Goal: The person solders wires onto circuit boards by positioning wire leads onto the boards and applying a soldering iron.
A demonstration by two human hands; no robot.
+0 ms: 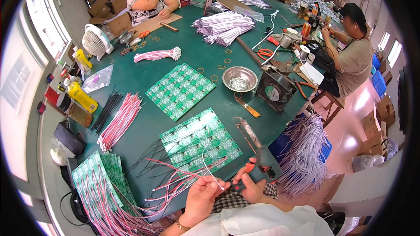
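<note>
My left hand (202,197) pinches a thin white wire (207,164), whose end sits by my fingertips. My right hand (253,188) is wrapped round the grip of a grey-green pistol-shaped tool that looks like a soldering gun (267,166). Its long metal front points up and away over the table. Ahead of my hands lies a green circuit board panel (227,142), with black wires and red-and-white wires (175,182) across it. A second panel (179,89) lies behind it. At the lower left, stacked panels (89,170) carry many red-and-white wires that hang down.
Bundles of red-and-white wires (120,122) and black wires (105,109) lie left, near yellow bottles (81,96). A metal bowl (239,78) with silvery bits and a black fan (275,91) stand ahead right. White cables (306,157) fill a blue crate. Other people sit around the table.
</note>
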